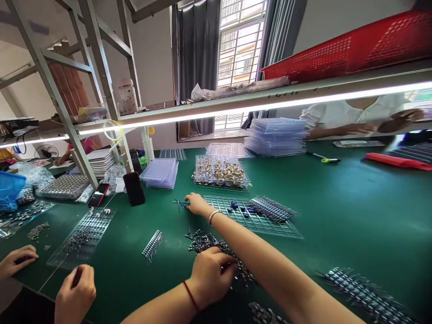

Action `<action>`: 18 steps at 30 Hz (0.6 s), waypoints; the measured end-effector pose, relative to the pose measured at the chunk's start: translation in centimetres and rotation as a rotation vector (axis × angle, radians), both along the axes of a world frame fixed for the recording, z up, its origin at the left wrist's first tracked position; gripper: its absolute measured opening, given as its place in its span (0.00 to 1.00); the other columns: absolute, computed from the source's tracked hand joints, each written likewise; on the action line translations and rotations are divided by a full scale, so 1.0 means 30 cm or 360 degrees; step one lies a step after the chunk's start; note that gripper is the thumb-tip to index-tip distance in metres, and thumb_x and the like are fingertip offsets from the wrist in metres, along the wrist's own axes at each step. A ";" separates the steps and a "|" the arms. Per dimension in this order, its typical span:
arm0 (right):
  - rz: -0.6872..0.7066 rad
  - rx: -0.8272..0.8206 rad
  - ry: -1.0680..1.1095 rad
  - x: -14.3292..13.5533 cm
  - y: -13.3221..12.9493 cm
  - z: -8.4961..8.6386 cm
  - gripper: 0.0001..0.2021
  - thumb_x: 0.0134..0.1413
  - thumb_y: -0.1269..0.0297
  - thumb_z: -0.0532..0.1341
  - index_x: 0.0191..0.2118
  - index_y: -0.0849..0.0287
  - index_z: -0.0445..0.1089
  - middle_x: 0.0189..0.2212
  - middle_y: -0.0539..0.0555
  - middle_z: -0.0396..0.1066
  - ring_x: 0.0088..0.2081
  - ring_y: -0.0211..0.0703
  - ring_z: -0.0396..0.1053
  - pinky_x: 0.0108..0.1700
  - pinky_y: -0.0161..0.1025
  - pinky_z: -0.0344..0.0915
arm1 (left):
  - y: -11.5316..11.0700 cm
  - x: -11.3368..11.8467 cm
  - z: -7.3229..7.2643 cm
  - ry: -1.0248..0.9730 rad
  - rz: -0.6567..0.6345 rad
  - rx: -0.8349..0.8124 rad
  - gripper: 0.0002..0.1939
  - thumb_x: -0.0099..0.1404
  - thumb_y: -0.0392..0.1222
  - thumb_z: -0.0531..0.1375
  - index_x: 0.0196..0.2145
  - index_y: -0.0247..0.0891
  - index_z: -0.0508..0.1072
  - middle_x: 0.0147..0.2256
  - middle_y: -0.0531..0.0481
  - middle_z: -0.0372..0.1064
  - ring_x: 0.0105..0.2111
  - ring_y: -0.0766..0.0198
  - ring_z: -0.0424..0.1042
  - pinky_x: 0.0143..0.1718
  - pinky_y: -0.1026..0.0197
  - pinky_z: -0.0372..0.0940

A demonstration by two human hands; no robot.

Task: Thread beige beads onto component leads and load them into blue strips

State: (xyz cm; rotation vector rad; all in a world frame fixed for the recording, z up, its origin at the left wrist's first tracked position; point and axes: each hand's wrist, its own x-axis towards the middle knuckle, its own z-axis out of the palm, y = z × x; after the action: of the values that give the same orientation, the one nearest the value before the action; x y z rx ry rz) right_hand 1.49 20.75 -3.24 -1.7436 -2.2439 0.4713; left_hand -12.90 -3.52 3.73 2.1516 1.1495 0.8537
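My left hand (214,274), with a red cord at the wrist, is curled at the edge of a pile of small dark wire-legged parts (202,240). Its thumb and fingers are bent together, and what they hold is hidden. Stretched forward past the pile, my right hand (198,204), with a silver bangle, pinches at a few thin dark strips (178,204) on the green table. Under my right forearm lies a clear gridded tray (280,228) with a few dark blue pieces (234,204) and a block of wire-legged rows (272,208).
A short wire-legged row (153,245) lies at left, a longer block (366,292) at right. Behind stand a tray of yellow-and-white parts (221,173), stacked clear trays (275,137) and a phone (134,189). A co-worker's hands (76,288) are at left; another person sits behind the lit shelf.
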 end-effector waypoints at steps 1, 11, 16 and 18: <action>0.0017 -0.0007 -0.0027 -0.008 0.008 -0.003 0.15 0.62 0.62 0.59 0.52 0.60 0.67 0.52 0.58 0.67 0.48 0.47 0.69 0.48 0.50 0.68 | -0.036 -0.076 0.048 -0.0036 0.0025 0.0020 0.16 0.69 0.50 0.52 0.36 0.45 0.78 0.30 0.51 0.72 0.32 0.63 0.72 0.33 0.63 0.68; 0.0055 -0.0184 -0.0093 -0.020 0.038 -0.039 0.14 0.62 0.61 0.59 0.51 0.60 0.67 0.49 0.57 0.68 0.46 0.46 0.70 0.46 0.48 0.69 | 0.089 0.194 -0.187 0.0129 -0.0060 0.0054 0.09 0.66 0.43 0.59 0.36 0.36 0.76 0.33 0.49 0.74 0.32 0.65 0.72 0.36 0.59 0.69; 0.0038 -0.0206 -0.0026 -0.019 0.033 -0.046 0.14 0.62 0.61 0.59 0.51 0.60 0.67 0.50 0.57 0.68 0.46 0.46 0.70 0.46 0.49 0.69 | 0.123 0.220 -0.259 0.0166 -0.0010 0.0077 0.09 0.61 0.40 0.62 0.37 0.38 0.80 0.33 0.48 0.75 0.31 0.61 0.74 0.34 0.63 0.68; 0.0020 -0.0232 0.0009 -0.015 0.041 -0.038 0.14 0.62 0.61 0.59 0.51 0.60 0.67 0.50 0.57 0.68 0.46 0.46 0.70 0.46 0.48 0.69 | 0.116 0.204 -0.254 0.0169 0.0005 0.0084 0.09 0.60 0.41 0.62 0.37 0.39 0.81 0.32 0.48 0.76 0.31 0.61 0.74 0.33 0.63 0.67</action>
State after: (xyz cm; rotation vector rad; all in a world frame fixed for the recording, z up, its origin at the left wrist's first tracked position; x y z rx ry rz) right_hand 1.05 21.99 -4.38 -1.7951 -2.2693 0.6570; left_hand -6.78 -0.04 -3.88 2.2625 1.1950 0.7880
